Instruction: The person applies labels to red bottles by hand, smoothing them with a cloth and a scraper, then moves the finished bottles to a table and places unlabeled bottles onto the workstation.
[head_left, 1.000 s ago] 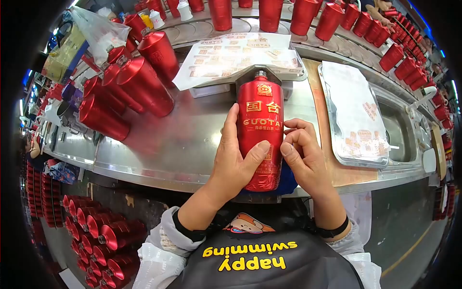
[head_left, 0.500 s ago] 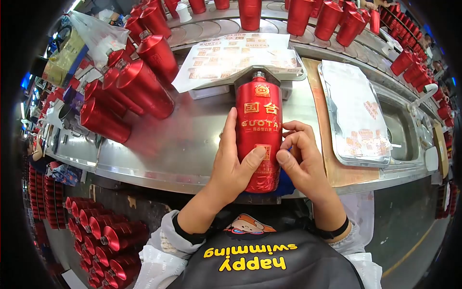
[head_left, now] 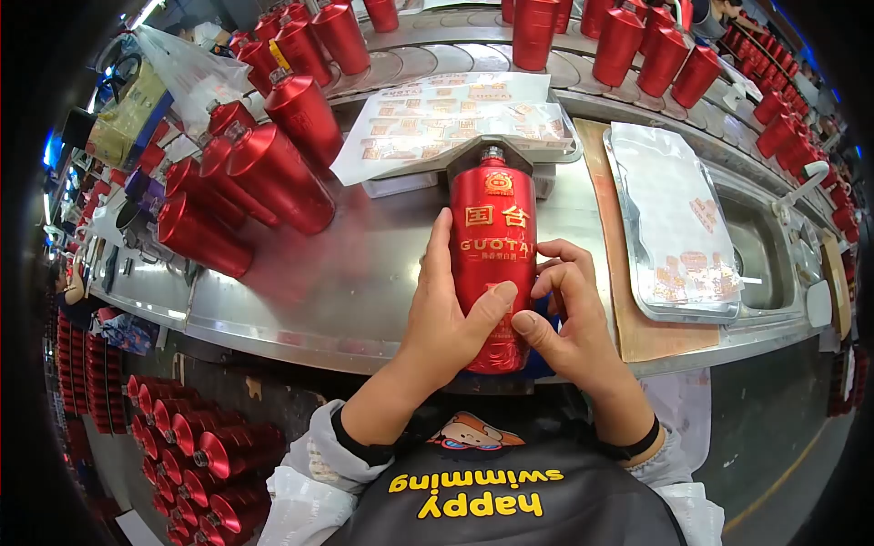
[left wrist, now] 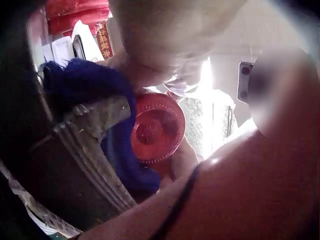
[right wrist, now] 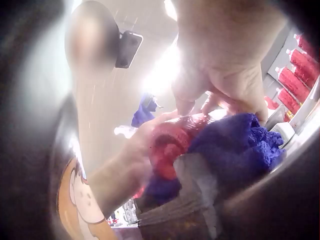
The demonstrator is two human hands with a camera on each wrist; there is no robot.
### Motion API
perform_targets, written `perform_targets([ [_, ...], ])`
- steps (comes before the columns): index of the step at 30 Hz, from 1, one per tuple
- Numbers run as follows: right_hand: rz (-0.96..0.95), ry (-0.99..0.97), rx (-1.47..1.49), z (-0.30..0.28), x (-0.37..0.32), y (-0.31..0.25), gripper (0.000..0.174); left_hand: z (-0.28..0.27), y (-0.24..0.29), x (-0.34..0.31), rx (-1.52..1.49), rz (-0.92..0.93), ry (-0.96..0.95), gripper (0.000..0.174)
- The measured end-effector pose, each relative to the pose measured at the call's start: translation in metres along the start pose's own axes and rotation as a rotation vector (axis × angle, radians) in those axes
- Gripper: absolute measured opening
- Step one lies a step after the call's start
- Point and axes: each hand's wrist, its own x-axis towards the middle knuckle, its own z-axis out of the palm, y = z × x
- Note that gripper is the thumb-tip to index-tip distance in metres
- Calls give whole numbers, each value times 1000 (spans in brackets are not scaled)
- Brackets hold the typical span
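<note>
A red bottle (head_left: 490, 214) with gold lettering lies tilted, neck away from the person and base toward the apron. My left hand (head_left: 446, 309) holds it, fingers along its left side and thumb across its lower front, over part of a gold square mark. At its lower right edge the thumb of my right hand (head_left: 583, 318) touches the bottle; the other fingers bend loosely beside it. Below lies a blue cloth (left wrist: 117, 145), with the bottle's round base (left wrist: 155, 130) against it. The neck sits at a dark angular metal holder (head_left: 462, 156).
Sheets of gold labels (head_left: 428, 107) lie beyond the bottle; another label sheet rests on a tray (head_left: 655, 314) to the right, beside a sink (head_left: 765, 264). Several red bottles (head_left: 282, 177) stand on the left. A conveyor (head_left: 437, 64) carries more bottles at the back. Stacked bottles (head_left: 232, 450) are low left.
My right thumb has slid down along the bottle's right edge. My left hand keeps its hold. Bottles on the conveyor have shifted to the right.
</note>
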Motion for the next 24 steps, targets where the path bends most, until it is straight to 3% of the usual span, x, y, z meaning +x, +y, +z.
perform_targets([
  [12, -12, -7, 12, -1, -1, 3, 36, 0, -4, 2, -62, -9, -18, 89],
  [18, 2, -13, 31, -1, -1, 4, 38, -1, 0, 1, -419, -53, -39, 91],
  [21, -17, -20, 26, -2, -2, 5, 38, -6, -8, -1, -63, 40, -91, 93],
  [24, -5, -18, 57, -1, -2, 4, 38, -7, -10, -1, -78, 17, -90, 94],
])
